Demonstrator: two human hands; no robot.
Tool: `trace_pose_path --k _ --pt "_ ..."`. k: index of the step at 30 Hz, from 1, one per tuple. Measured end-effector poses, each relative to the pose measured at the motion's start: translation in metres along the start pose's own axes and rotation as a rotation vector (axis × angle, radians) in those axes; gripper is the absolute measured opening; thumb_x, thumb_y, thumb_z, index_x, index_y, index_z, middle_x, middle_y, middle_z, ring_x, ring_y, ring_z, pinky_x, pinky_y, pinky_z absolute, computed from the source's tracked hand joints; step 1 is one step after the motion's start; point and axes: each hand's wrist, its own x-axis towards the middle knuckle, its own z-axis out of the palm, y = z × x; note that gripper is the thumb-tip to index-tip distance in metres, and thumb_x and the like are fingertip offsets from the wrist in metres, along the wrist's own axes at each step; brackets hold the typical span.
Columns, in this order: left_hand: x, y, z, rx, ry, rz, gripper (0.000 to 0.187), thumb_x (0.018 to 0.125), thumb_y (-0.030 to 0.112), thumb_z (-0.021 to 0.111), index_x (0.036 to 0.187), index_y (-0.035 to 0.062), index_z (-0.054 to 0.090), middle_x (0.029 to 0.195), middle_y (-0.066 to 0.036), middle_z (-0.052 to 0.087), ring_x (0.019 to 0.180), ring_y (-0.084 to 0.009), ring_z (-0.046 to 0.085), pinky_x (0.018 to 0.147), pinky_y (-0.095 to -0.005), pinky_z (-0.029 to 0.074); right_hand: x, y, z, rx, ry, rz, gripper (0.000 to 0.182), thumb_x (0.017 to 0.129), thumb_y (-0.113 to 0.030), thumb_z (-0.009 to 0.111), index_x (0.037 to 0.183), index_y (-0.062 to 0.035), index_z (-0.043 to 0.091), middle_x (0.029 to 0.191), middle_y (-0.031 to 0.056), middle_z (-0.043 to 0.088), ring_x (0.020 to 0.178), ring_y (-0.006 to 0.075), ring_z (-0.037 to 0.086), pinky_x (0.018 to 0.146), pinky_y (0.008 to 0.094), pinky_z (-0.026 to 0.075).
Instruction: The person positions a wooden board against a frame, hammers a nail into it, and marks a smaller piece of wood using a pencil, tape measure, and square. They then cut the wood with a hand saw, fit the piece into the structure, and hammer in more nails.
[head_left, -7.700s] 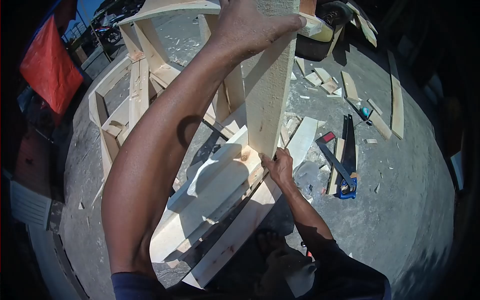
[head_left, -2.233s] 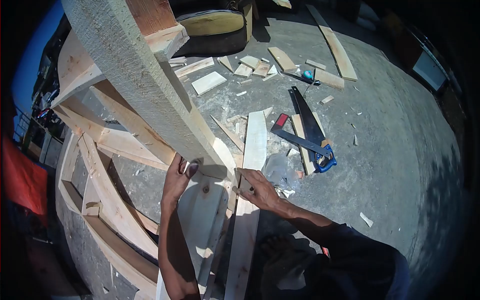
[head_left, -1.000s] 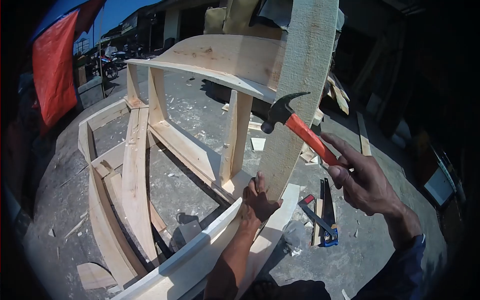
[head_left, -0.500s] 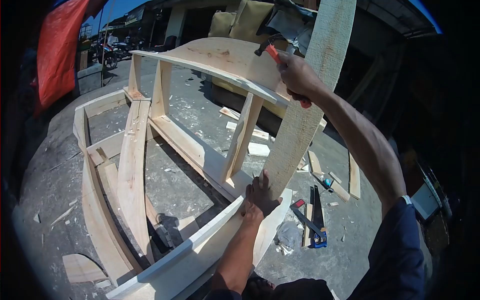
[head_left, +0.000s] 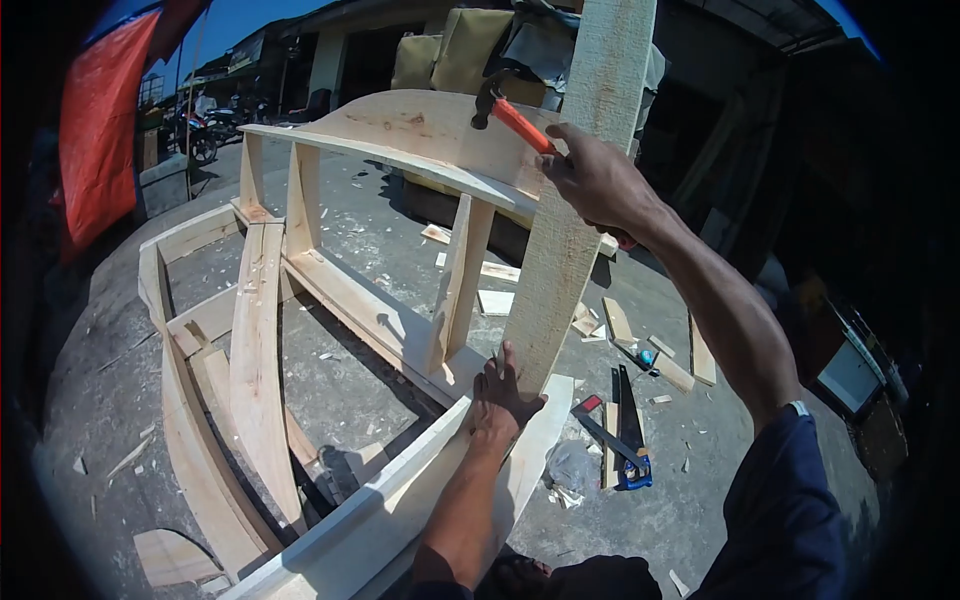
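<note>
My right hand [head_left: 600,178] is closed around the orange handle of a claw hammer [head_left: 515,122], raised in front of a long rough plank [head_left: 560,250]. The hammer's dark head points up and left, clear of the wood. Low on that plank, my left hand [head_left: 505,402] grips its end, thumb across the face and a finger pointing up. Whether a nail sits between those fingers is too small to tell. The plank stands tilted at the corner of a pale wooden frame [head_left: 375,312], whose curved front board [head_left: 360,535] runs beneath my left forearm.
To the right on the concrete lie a handsaw [head_left: 630,415], a second blue-handled saw [head_left: 612,445], a clear plastic bag [head_left: 572,465], a teal tape measure [head_left: 646,358] and several offcuts [head_left: 617,320]. Cushioned furniture [head_left: 465,50] stands behind the frame. A red sheet [head_left: 105,125] hangs at left.
The hammer has swung out from beside the plank, showing more of its handle and head. My left hand stays on the plank. The whole view has shifted slightly.
</note>
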Motion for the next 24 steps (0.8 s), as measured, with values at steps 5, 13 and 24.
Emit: trace_pose_path --k 5,13,24 --pt "-0.002 0.003 -0.002 0.057 0.065 0.036 0.134 0.068 0.052 0.087 0.161 -0.0021 0.009 0.133 -0.028 0.045 0.123 -0.0406 0.048 0.110 -0.0512 0.036 -0.012 0.043 -0.036 -0.022 0.438 -0.014 0.051 0.092 -0.033 0.077 0.119 0.0051 0.057 0.080 0.0155 0.070 0.069 0.0251 0.073 0.067 0.0400 0.059" --pt "-0.003 0.008 -0.011 0.101 -0.082 -0.005 0.137 0.071 0.047 0.087 0.162 0.0006 -0.003 0.138 -0.028 0.038 0.126 -0.0438 0.045 0.113 -0.0551 0.031 -0.002 0.101 -0.017 0.317 0.522 0.103 0.052 0.088 -0.037 0.081 0.113 0.0024 0.058 0.081 0.0114 0.069 0.068 0.0198 0.072 0.060 0.0348 0.060" --pt "-0.001 0.016 -0.014 0.073 -0.137 -0.023 0.139 0.072 0.049 0.086 0.161 0.0011 -0.008 0.140 -0.031 0.036 0.129 -0.0469 0.041 0.116 -0.0564 0.028 -0.016 0.116 -0.021 0.351 0.422 0.134 0.051 0.093 -0.031 0.074 0.127 0.0048 0.063 0.077 0.0120 0.072 0.052 0.0127 0.066 0.048 0.0289 0.054"
